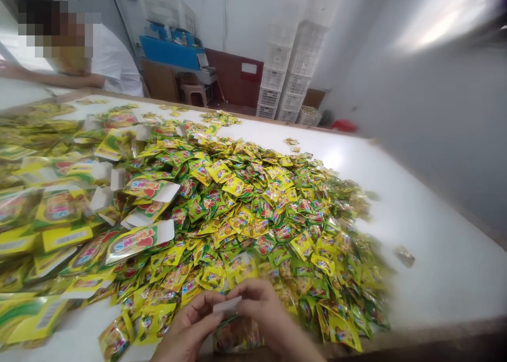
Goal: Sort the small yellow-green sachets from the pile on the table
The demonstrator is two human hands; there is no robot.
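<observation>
My left hand [190, 325] and my right hand [269, 312] meet at the bottom centre, fingers curled around a small carton [233, 327] with a white flap showing between the thumbs. Both hands grip it just above the table's near edge. In front of them lies a big heap of yellow-green candy sachets [257, 209]. To the left, several open yellow-green cartons [138, 240] with white flaps are piled up.
The white table [428, 224] has a wooden rim. One stray sachet [404, 256] lies at the right. A person in a white shirt [114, 61] leans at the far left corner. White crates [293, 71], a stool and a blue-topped bench stand by the back wall.
</observation>
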